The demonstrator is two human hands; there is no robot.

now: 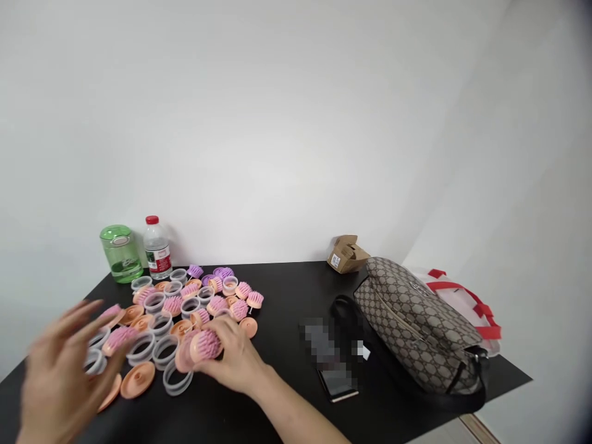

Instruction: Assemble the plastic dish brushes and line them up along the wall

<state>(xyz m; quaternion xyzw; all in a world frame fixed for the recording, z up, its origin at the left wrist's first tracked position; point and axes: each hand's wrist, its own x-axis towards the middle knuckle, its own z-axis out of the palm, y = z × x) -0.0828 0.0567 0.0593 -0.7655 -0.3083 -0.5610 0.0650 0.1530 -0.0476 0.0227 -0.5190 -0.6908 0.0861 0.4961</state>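
Observation:
Low over the table's front, my right hand [239, 359] grips a peach brush head [206, 346] with pink bristles, bristle side toward the right. A pinkish round rim shows at its left, and I cannot tell whether that is a separate piece. My left hand [62, 373], slightly blurred, hovers at the left with fingers spread and nothing held. Just past its fingers lies another pink-bristled brush head [119, 339]. Around both hands are several translucent rings [177, 379] and peach round discs [137, 379]. Purple-bristled pieces [225, 273] lie at the back of the spread.
A green container [121, 256] and a red-capped water bottle [158, 250] stand by the wall on the black table [282, 308]. Rightward are an open cardboard box [346, 254], a patterned bag [416, 327], a phone [337, 382] and a white bag with red straps [462, 296].

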